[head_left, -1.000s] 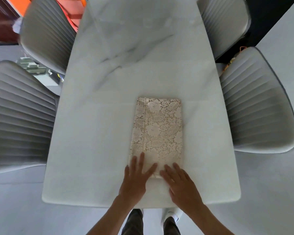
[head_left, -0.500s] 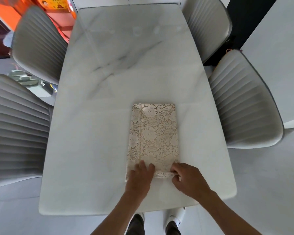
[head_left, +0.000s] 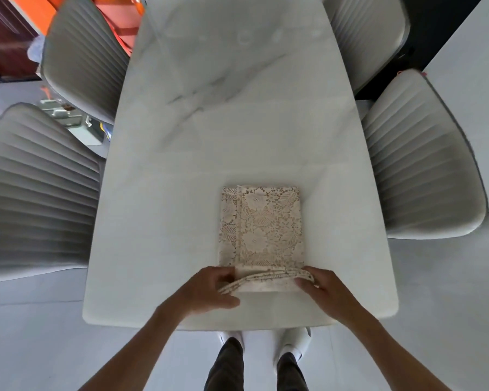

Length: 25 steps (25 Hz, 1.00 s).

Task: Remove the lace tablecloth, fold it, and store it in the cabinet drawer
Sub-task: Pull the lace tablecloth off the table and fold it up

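Note:
The cream lace tablecloth (head_left: 261, 227) lies folded into a narrow rectangle on the white marble table (head_left: 237, 122), near its front edge. Its near end is lifted off the table, so the stacked layers show as a curved edge. My left hand (head_left: 209, 289) grips the near left corner of that edge, fingers curled round it. My right hand (head_left: 319, 289) pinches the near right corner. The cabinet drawer is not in view.
Grey ribbed chairs stand on both sides: two on the left (head_left: 34, 187) (head_left: 82, 57), two on the right (head_left: 418, 170) (head_left: 364, 32). A white counter (head_left: 474, 80) is at the far right. Pale floor (head_left: 40, 334) lies around my legs.
Both hands went from lying flat on the cloth's near end to gripping its corners. The near edge now rises off the table.

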### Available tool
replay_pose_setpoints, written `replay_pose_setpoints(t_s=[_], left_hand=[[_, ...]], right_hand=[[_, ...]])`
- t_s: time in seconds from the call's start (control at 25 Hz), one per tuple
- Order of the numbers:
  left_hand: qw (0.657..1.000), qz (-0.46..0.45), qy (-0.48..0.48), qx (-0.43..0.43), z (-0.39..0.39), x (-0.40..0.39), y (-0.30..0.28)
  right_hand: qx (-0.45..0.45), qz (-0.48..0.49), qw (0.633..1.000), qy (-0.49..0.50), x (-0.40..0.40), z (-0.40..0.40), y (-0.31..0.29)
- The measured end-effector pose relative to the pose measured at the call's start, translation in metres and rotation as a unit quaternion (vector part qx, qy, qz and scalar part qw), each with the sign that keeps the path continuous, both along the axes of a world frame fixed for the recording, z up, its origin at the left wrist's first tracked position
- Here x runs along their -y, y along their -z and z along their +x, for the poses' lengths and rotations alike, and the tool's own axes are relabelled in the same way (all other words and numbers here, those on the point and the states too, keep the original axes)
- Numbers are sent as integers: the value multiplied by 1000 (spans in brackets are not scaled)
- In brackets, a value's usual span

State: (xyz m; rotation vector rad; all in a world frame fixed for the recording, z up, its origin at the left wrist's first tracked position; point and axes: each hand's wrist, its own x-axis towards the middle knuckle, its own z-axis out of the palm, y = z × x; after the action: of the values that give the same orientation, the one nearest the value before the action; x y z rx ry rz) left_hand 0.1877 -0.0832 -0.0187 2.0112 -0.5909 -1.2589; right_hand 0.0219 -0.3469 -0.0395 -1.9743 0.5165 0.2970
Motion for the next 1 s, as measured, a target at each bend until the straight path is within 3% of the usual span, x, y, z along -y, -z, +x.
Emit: replay_pose_setpoints(t_s=[0.08,0.12,0.28,0.6,0.8,0.88,1.0], left_hand=[[993,-33,-47,-102,7,-4,7],[989,-46,-86,-110,9,-2,13],[977,-20,-213,3,6,16,31],[932,41,-324,159,-12,40,46],[911,99,-347,202,-5,51,46],[913,102,-329,221,-2,54,47],[927,78,-293,222,0,49,49]], right_hand=[[3,12,999,47,5,12,3],[-1,4,998,66,6,17,5],[-15,-74,991,107,4,43,15],[-69,-208,964,153,-9,75,40],[-48,-276,941,191,-23,77,43],[-51,-306,939,148,-13,82,38],[20,-305,949,78,11,112,24]])
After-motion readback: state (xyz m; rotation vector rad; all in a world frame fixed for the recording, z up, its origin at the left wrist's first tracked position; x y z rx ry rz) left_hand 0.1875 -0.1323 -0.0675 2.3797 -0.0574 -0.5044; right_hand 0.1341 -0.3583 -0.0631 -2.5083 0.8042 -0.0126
